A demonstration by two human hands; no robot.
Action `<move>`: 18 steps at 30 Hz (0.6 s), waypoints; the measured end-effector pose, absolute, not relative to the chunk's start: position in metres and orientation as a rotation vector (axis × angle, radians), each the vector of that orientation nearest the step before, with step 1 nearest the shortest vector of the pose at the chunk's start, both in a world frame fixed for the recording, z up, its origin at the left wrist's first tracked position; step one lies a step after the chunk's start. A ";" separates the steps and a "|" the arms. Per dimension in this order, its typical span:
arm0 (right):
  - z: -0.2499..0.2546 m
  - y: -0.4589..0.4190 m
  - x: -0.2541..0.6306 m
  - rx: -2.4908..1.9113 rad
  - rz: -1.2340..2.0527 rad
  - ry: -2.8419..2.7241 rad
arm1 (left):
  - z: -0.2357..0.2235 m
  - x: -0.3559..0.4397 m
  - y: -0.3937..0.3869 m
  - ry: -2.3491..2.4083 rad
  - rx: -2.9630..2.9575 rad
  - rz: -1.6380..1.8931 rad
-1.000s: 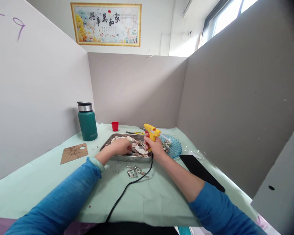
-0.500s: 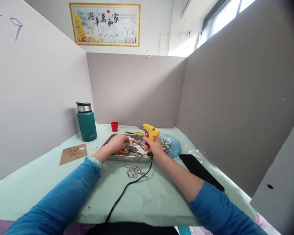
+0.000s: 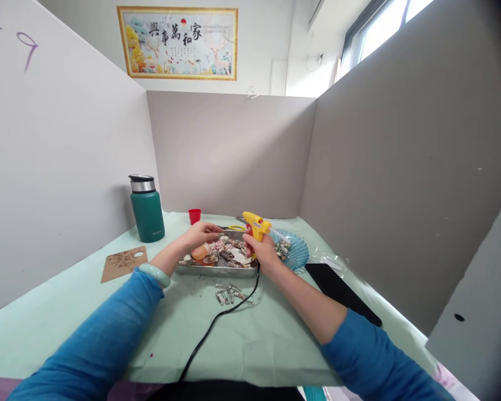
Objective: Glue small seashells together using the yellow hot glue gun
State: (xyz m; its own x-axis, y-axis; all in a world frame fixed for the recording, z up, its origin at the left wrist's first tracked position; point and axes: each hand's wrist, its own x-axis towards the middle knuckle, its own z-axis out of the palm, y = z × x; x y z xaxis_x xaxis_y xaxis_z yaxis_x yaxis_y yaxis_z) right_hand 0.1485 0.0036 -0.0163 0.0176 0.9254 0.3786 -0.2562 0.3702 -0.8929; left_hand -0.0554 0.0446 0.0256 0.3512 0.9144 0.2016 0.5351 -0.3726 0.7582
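My right hand (image 3: 261, 248) is wrapped round the handle of a yellow glue gun (image 3: 256, 225), a pale glue stick jutting from its back end. Its black cord (image 3: 219, 316) runs down to the table's front edge. My left hand (image 3: 201, 234), with fingers stretched out and apart, hovers over the left rear of a metal tray (image 3: 217, 271). Seashells (image 3: 237, 255) of several kinds fill the tray, an orange one (image 3: 199, 253) at the left among them. Nothing shows in the left fingers. Small silvery metal clips (image 3: 230, 294) lie in a heap before the tray.
A blue glass plate (image 3: 300, 253) with small pieces stands right of the tray, near a clear plastic bag (image 3: 332, 262) and a black flat object (image 3: 343, 292). To the left are a green bottle (image 3: 147, 216) and brown card (image 3: 123, 263). Behind are a red cup (image 3: 194, 216) and yellow-handled scissors (image 3: 236, 228).
My left hand has moved left and back over the tray, its fingers opening out and uncovering the orange shell. The right hand keeps the glue gun in about the same place.
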 end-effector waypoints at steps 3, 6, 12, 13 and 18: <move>-0.017 0.003 0.149 -0.737 1.061 -1.241 | 0.028 -0.049 0.034 0.870 1.572 0.883; -0.017 0.001 0.149 -0.749 1.026 -1.303 | 0.023 -0.039 0.029 0.668 1.354 0.866; -0.016 0.000 0.149 -0.792 0.974 -1.338 | 0.013 -0.021 0.023 0.600 1.327 0.868; -0.015 0.000 0.149 -0.793 0.973 -1.343 | 0.014 -0.018 0.020 0.600 1.339 0.872; -0.013 -0.004 0.148 -0.841 0.968 -1.327 | 0.017 -0.013 0.013 0.615 1.399 0.897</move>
State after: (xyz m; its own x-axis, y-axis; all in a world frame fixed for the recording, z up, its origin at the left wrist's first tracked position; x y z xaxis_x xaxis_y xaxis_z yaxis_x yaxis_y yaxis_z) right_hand 0.1481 -0.0036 -0.0133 -0.0066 0.9215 0.3884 -0.0885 0.3863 -0.9181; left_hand -0.0128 0.0130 0.0168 0.5479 0.8249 0.1394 -0.1670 -0.0555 0.9844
